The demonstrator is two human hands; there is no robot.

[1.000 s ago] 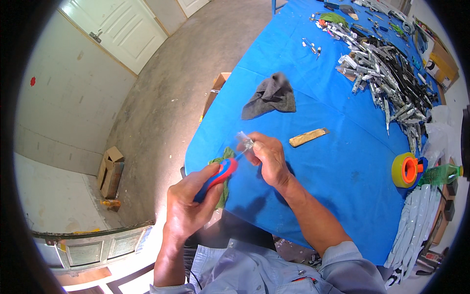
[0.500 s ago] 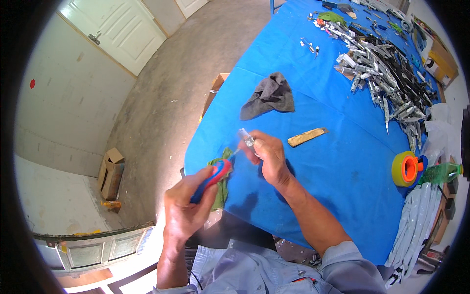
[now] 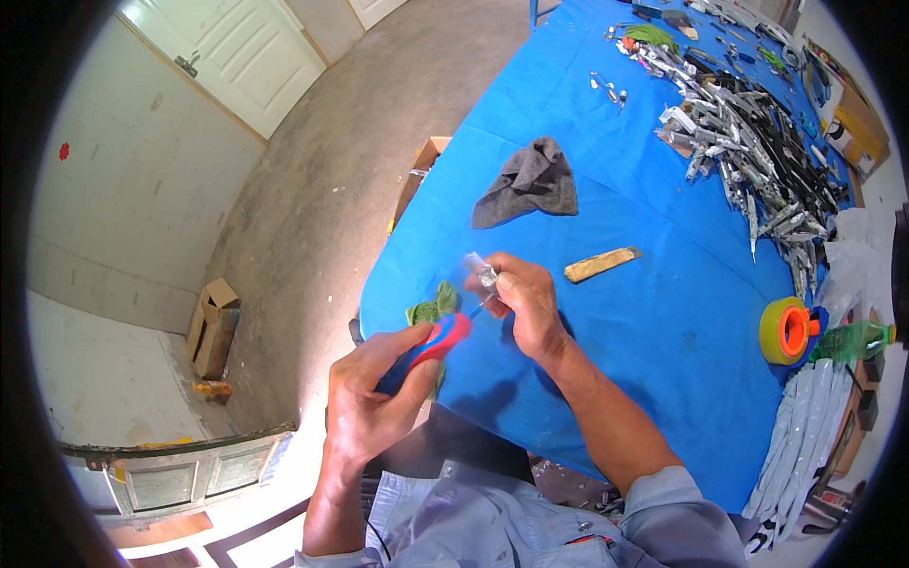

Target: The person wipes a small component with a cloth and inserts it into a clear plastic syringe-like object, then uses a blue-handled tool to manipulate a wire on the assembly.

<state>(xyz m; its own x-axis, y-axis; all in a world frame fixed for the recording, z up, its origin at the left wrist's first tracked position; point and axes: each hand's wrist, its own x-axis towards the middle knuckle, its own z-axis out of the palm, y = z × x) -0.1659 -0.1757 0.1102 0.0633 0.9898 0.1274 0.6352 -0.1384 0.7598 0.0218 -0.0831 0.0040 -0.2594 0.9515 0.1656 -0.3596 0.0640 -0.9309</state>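
My left hand [image 3: 365,402] is closed around the red and blue handle of a screwdriver [image 3: 449,334]. Its thin shaft points up and right toward a small silvery metal part [image 3: 485,274]. That part is pinched between the thumb and fingers of my right hand [image 3: 528,301], and its far end is blurred. Whether the tip sits inside the part or only against it, I cannot tell. Beneath and beside the handle lies a green cloth [image 3: 445,298] at the table's edge, partly covered by my left hand.
A blue cloth covers the table [image 3: 682,369]. Beyond my hands lie a grey rag [image 3: 530,185] and a short wooden piece [image 3: 603,264]. Silvery and black parts [image 3: 748,142] heap at the far right. Tape rolls [image 3: 784,331] and a green bottle [image 3: 857,339] sit at the right edge.
The screwdriver and my left hand have shifted a little to the right, closer to the metal part. My right hand keeps its pinch, and the view has moved slightly.
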